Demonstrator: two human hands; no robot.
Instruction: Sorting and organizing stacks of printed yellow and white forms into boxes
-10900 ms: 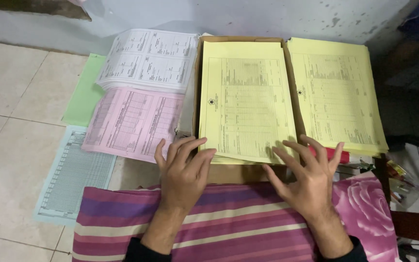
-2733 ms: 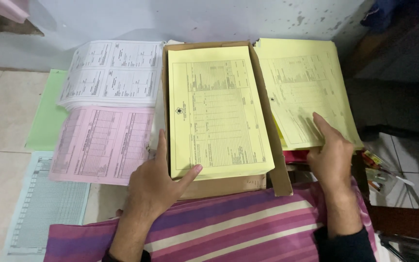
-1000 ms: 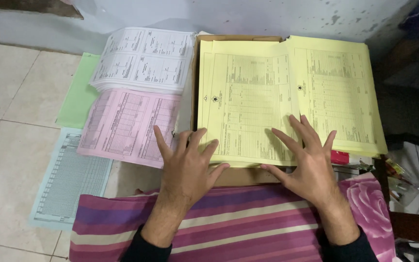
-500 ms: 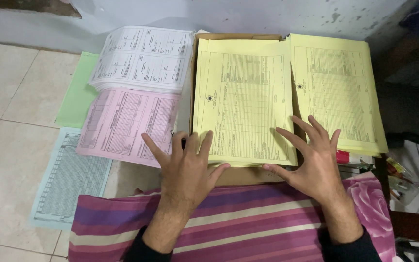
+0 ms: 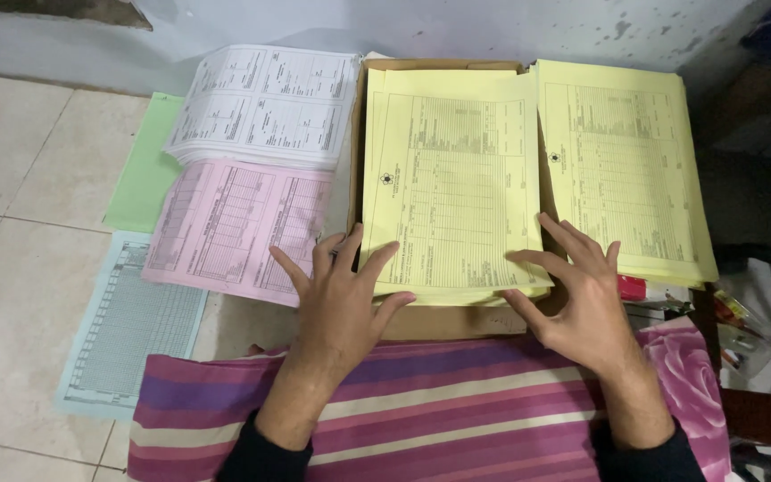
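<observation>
**Two flat hands squaring a stack of yellow forms**

The yellow paper stack is lying in a shallow cardboard box on the floor, just in front of a striped cloth over the person's lap. The sheets look thin, light and limp, so a single one would probably be sliding and curling easily. The whole stack is likely handling better when pressed at its near corners or lifted from beneath its long edges.

The left hand is resting with fingers spread wide, fingertips touching the stack's near left corner. The right hand is likewise splayed open, its fingers lying on the near right corner. Neither hand is pinching or closing on anything.

A second yellow pile is sitting just beside it on the right. Pink sheets, white forms, a green sheet and a blue sheet are lying to the left on the tiled floor.
</observation>
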